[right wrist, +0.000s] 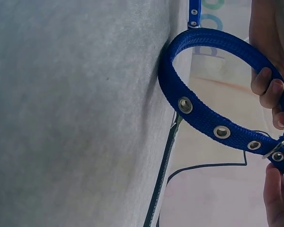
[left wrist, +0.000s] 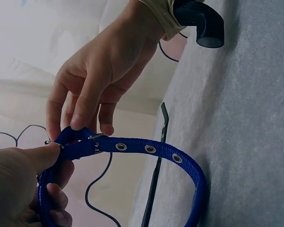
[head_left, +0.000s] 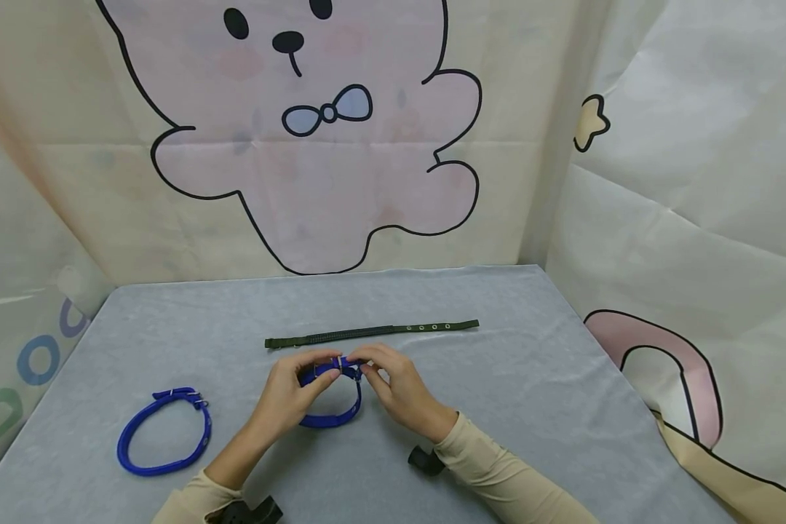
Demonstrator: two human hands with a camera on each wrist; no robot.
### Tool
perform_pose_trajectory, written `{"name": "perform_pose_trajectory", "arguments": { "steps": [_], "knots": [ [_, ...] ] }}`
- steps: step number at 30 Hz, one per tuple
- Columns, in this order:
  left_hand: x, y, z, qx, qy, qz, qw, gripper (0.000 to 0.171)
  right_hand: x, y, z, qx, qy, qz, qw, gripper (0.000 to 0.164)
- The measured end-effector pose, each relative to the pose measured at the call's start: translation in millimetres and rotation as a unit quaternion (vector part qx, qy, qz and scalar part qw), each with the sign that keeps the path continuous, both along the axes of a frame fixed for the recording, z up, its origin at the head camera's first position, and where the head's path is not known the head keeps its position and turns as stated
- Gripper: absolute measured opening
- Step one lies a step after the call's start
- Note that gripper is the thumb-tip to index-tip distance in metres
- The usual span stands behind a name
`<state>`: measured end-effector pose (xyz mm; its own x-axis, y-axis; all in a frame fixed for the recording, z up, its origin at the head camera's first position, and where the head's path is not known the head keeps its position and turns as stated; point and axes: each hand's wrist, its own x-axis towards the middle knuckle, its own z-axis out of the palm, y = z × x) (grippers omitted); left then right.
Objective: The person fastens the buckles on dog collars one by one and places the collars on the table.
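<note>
Both hands hold a blue pet collar (head_left: 330,421) above the middle of the table, its strap bent round into a loop. My left hand (head_left: 292,386) pinches the collar at the buckle side, thumb in front and fingers curled behind the band. With thumb and fingertips, my right hand (head_left: 399,386) pinches the strap near the buckle. In the left wrist view the strap passes by a metal ring and buckle, and metal eyelets (left wrist: 150,149) run along the band. The right wrist view shows the loop (right wrist: 206,120) hanging below the fingers, its lower edge close to the cloth.
A second blue collar (head_left: 126,444), buckled into a ring, lies on the left of the grey-covered table (head_left: 530,444). A dark green collar (head_left: 360,332) lies stretched out behind the hands. Printed curtains (head_left: 393,182) stand around the table.
</note>
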<state>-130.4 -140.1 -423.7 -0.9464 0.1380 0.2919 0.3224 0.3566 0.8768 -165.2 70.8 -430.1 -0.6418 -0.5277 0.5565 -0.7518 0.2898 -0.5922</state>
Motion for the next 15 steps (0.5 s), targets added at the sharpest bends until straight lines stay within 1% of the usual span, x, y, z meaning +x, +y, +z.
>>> {"name": "perform_pose_trajectory", "arguments": {
  "steps": [4, 9, 15],
  "knots": [
    [0.2, 0.4, -0.2, -0.004, 0.000, 0.014, 0.9999, 0.026, 0.5, 0.3, 0.0, -0.005, -0.021, -0.002, 1.000, 0.023],
    [0.2, 0.1, -0.7, -0.004, 0.001, 0.018, 0.9998, 0.026, 0.7, 0.7, -0.9, -0.010, -0.049, -0.010, 0.999, 0.024],
    [1.0, 0.4, -0.1, -0.006, -0.005, 0.027, 0.9996, 0.025, 1.5, 2.1, -0.2, -0.029, -0.089, -0.017, 0.995, 0.021]
  ]
}}
